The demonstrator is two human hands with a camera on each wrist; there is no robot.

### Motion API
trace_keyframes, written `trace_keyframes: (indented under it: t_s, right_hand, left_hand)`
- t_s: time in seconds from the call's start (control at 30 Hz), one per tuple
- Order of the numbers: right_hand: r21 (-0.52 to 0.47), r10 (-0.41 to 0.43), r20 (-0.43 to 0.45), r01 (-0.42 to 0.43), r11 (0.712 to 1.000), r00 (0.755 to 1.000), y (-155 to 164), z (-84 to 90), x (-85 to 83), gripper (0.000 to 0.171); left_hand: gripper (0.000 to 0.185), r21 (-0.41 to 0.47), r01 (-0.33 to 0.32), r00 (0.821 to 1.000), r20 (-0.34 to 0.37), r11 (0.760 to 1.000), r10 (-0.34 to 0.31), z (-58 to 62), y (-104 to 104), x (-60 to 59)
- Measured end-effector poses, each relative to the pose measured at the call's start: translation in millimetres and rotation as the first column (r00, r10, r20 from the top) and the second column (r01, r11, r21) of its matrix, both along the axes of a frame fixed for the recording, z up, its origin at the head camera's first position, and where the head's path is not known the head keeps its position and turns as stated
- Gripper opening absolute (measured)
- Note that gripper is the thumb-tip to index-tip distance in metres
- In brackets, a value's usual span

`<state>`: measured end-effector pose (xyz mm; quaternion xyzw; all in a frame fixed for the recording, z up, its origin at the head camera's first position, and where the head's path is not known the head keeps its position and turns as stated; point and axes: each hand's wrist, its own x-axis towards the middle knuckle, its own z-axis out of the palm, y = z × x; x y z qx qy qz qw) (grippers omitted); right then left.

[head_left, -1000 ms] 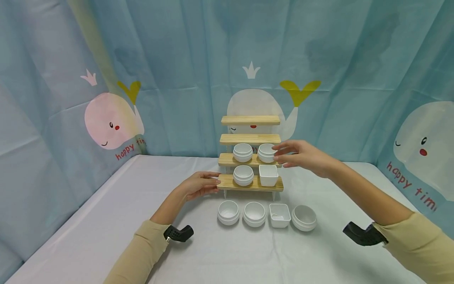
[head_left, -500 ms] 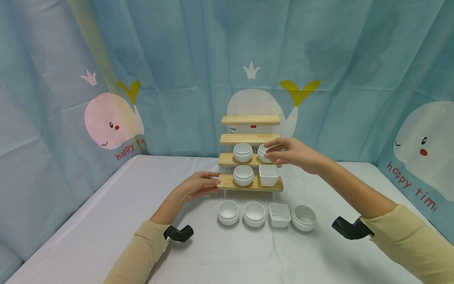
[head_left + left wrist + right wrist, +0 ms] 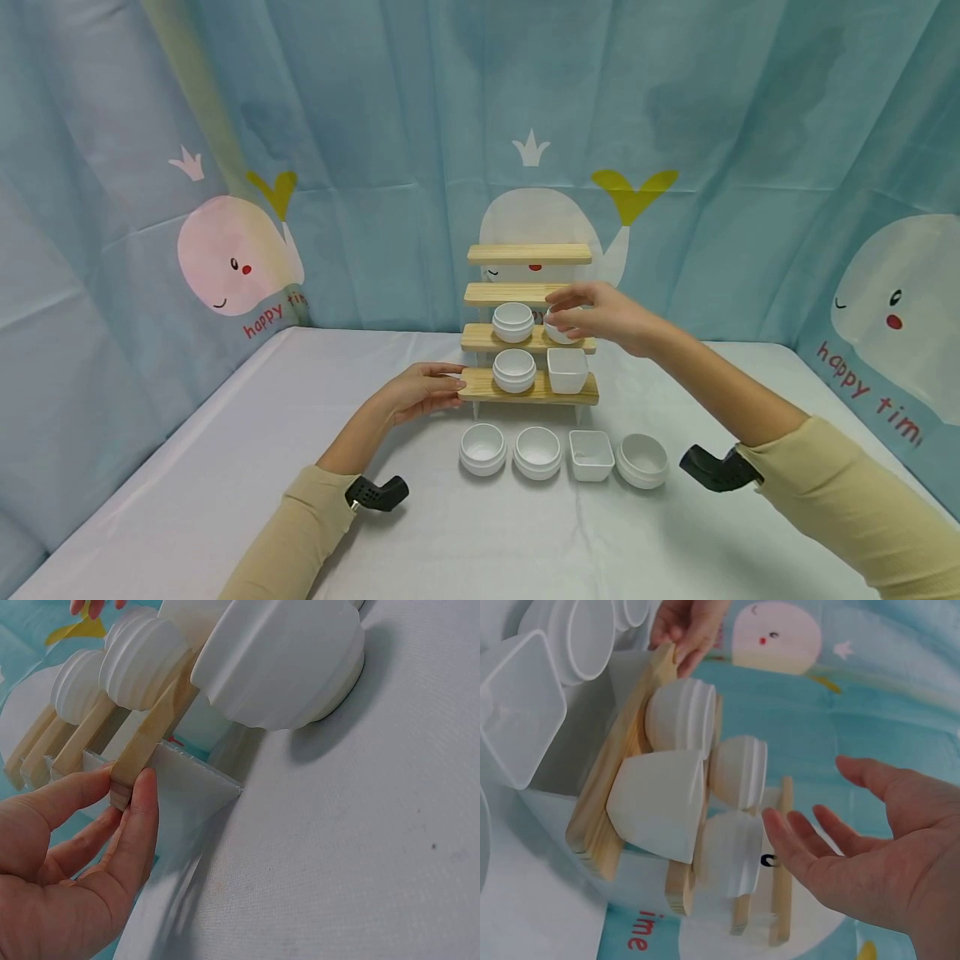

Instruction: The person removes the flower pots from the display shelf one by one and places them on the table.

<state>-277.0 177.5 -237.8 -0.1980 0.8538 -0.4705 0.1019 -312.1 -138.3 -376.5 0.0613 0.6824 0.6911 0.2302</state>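
My left hand (image 3: 425, 392) pinches the left end of the lowest board of a stepped wooden display stand (image 3: 480, 387); the left wrist view shows thumb and fingers on the board's end (image 3: 139, 769). My right hand (image 3: 611, 319) is at the right white round bowl (image 3: 558, 333) on the second board and partly hides it in the head view. In the right wrist view, that hand's fingers are spread, fingertips close beside the bowl's rim. Another round bowl (image 3: 513, 323) stands left of it. The lowest board carries a round bowl (image 3: 514, 371) and a square bowl (image 3: 567, 371).
In front of the stand, a row on the white cloth has round bowls (image 3: 483, 450) (image 3: 537, 454) (image 3: 642, 461) and a square bowl (image 3: 592, 456). Above the bowls rise two bare boards, the top one (image 3: 529, 254) highest. A blue printed curtain (image 3: 375, 208) hangs behind.
My right hand has moved left and slightly up across the right bowl on the second board, covering more of it. My left hand and the bowls have stayed in place.
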Motion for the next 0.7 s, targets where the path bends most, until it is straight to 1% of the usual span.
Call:
trace_keyframes:
  t_s: [0.33, 0.57, 0.7]
  right_hand:
    - [0.001, -0.044, 0.028, 0.044, 0.999, 0.999, -12, 2.5, -3.8, 0.057]
    - [-0.003, -0.047, 0.034, 0.047, 0.999, 0.998, -19, 3.0, -8.5, 0.057]
    - [-0.002, -0.066, 0.046, 0.067, 0.998, 0.997, -23, 2.0, -11.5, 0.056]
  left_hand:
    - [0.055, 0.004, 0.002, 1.000, -0.001, 1.000, -0.002, 0.3, 0, 0.8]
    - [0.055, 0.008, 0.002, 1.000, -0.003, 1.000, -0.002, -0.3, 0, 0.2]
    - [0.055, 0.006, 0.000, 1.000, -0.002, 1.000, 0.000, -0.6, 0, 0.1]
